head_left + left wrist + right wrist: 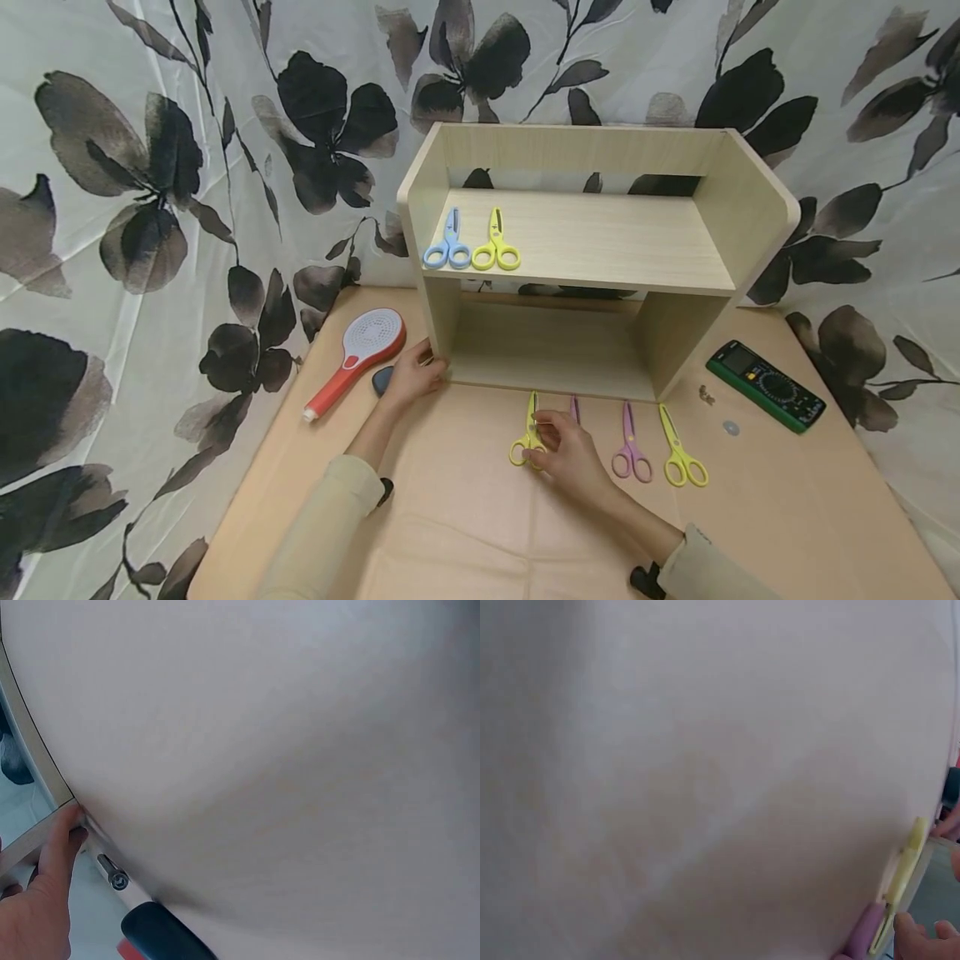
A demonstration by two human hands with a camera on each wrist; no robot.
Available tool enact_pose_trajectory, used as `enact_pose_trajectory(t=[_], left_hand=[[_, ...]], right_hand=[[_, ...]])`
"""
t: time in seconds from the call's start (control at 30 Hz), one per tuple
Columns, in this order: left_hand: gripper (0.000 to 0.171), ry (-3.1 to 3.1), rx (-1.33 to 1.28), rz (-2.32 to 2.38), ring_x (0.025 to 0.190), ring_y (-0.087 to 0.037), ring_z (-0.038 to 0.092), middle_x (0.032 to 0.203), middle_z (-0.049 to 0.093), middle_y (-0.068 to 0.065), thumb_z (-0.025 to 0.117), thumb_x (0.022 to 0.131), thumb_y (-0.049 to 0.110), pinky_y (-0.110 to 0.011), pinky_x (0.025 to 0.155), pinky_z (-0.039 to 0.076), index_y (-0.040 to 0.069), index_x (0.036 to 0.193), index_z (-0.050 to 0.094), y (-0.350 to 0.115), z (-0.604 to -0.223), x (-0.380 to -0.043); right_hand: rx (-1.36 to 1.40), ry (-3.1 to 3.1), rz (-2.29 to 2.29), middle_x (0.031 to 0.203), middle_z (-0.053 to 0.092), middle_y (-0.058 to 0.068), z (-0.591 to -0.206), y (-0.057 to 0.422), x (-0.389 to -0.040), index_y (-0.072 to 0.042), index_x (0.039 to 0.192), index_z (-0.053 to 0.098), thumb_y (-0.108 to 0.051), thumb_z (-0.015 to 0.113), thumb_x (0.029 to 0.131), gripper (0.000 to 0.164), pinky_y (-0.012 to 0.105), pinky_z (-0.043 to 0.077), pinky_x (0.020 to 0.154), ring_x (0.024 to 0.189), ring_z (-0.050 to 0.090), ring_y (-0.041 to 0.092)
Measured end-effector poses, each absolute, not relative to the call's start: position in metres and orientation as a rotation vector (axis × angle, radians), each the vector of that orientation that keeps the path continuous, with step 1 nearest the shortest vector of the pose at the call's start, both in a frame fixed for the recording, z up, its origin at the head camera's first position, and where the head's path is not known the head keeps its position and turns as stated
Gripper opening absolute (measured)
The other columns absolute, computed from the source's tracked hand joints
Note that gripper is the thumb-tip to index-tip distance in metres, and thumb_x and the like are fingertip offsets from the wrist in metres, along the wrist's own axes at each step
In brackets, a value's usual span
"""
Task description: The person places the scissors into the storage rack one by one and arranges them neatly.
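Note:
My left hand (414, 373) grips the lower front corner of a pale wooden two-tier shelf (585, 233), fingers on both sides of the side panel's edge (37, 844). The right hand (572, 454) pinches yellow scissors (531, 427) near the shelf's front edge, thumb by the handle loops; the fingers partly cover them. In the right wrist view, yellow scissors (904, 874) and a purple handle (862, 930) show beside the fingertips. Purple scissors (574, 407) are mostly hidden behind this hand. To its right lie purple scissors (628, 442) and yellow scissors (677, 446).
Blue scissors (448, 240) and yellow scissors (496, 240) lie on the upper tier's left. Left of the shelf are a red-and-white shower head (360, 354) and a dark blue rounded object (382, 381). A green multimeter (767, 385), grey disc (731, 427) and small brown piece (706, 394) are right.

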State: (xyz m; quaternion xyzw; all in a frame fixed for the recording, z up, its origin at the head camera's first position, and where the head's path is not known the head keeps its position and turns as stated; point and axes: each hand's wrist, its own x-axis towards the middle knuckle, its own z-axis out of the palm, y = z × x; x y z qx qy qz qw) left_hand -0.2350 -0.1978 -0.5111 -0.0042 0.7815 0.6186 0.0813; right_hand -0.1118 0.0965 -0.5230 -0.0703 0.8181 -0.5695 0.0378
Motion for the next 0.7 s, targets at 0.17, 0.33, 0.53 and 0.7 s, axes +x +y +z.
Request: enact_pose_trajectory(t=[0.17, 0.33, 0.53, 0.7], left_hand=[[0.052, 2.333, -0.017, 1.854, 0.114, -0.025, 0.065, 0.148, 0.059, -0.02, 0.063, 0.099, 0.011, -0.051, 0.093, 0.062, 0.014, 0.15, 0.056, -0.196, -0.51, -0.233], [0.051, 2.335, -0.007, 1.863, 0.113, -0.024, 0.065, 0.148, 0.059, -0.021, 0.063, 0.099, 0.01, -0.049, 0.091, 0.063, 0.013, 0.149, 0.056, -0.195, -0.509, -0.231], [0.051, 2.338, 0.005, 1.863, 0.116, -0.026, 0.064, 0.148, 0.058, -0.022, 0.064, 0.099, 0.01, -0.048, 0.09, 0.063, 0.013, 0.149, 0.056, -0.195, -0.508, -0.232], [0.05, 2.312, -0.023, 1.869, 0.113, -0.025, 0.065, 0.15, 0.057, -0.02, 0.063, 0.099, 0.011, -0.049, 0.091, 0.063, 0.014, 0.149, 0.056, -0.196, -0.509, -0.232]], right_hand=[[-0.265, 2.696, -1.552, 0.12, 0.066, 0.014, -0.531, 0.094, -0.109, 0.001, 0.126, 0.066, 0.0, 0.09, 0.075, 0.056, 0.037, 0.058, 0.101, 0.113, 0.066, 0.029], [-0.324, 2.881, -1.32, 0.115, 0.066, 0.01, -0.535, 0.093, -0.106, -0.004, 0.123, 0.069, -0.003, 0.09, 0.073, 0.054, 0.044, 0.056, 0.096, 0.107, 0.066, 0.024], [-0.359, 2.937, -1.249, 0.115, 0.066, 0.012, -0.536, 0.091, -0.105, -0.002, 0.124, 0.067, 0.001, 0.086, 0.074, 0.053, 0.045, 0.056, 0.091, 0.104, 0.065, 0.024], [-0.382, 2.969, -1.227, 0.113, 0.066, 0.012, -0.535, 0.089, -0.104, -0.002, 0.122, 0.068, 0.003, 0.085, 0.073, 0.052, 0.04, 0.058, 0.087, 0.101, 0.065, 0.023]])
